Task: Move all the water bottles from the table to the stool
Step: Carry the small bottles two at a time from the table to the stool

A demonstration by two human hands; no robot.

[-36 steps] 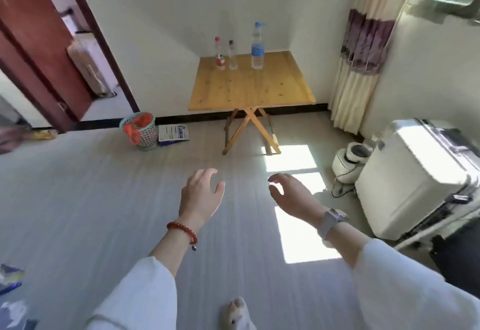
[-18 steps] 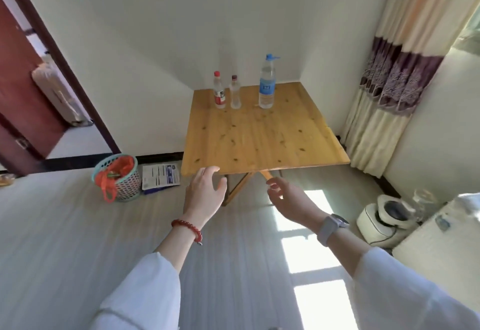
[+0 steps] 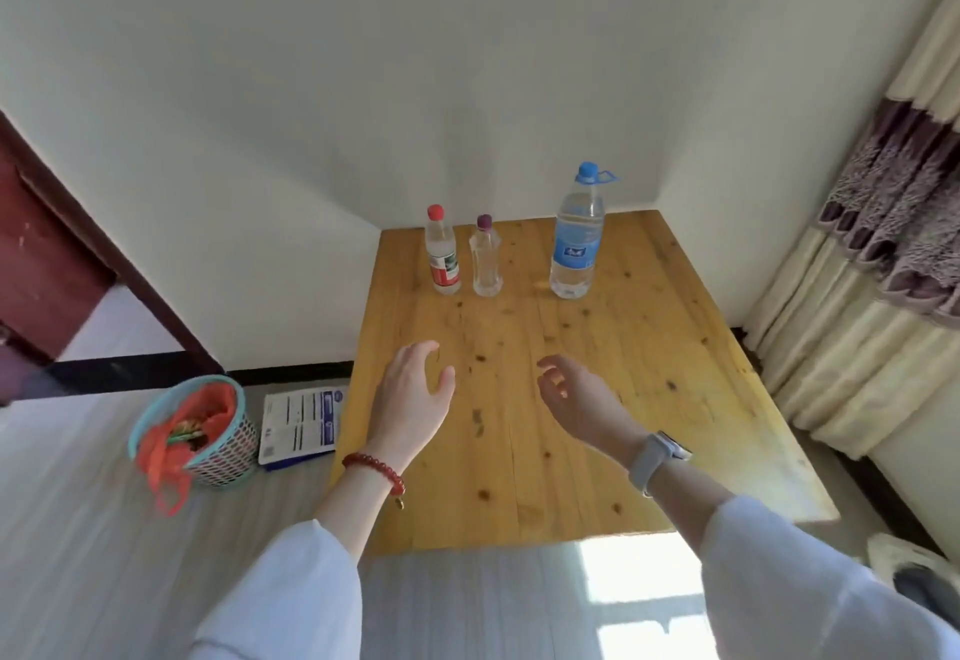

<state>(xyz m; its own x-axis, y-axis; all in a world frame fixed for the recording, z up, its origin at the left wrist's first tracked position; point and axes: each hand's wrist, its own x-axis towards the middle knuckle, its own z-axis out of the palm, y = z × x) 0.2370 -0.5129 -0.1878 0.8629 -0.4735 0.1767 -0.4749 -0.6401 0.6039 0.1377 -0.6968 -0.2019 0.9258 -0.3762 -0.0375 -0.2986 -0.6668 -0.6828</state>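
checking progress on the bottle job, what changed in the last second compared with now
The person walked up to the light wooden folding table; both open, empty hands, left hand and right hand, now reach over its top instead of over the floor. Nothing was grasped or released. The red-capped bottle, purple-capped clear bottle and tall blue-capped bottle stand unmoved at the far edge.

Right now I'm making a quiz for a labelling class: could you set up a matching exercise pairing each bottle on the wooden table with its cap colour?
Things:
1. Tall clear plastic bottle with blue label
2. Small clear plastic bottle with no label
3. Clear plastic bottle with red and white label

Cap colours:
A. Red
B. Blue
C. Purple

Pairs: 1-B, 2-C, 3-A
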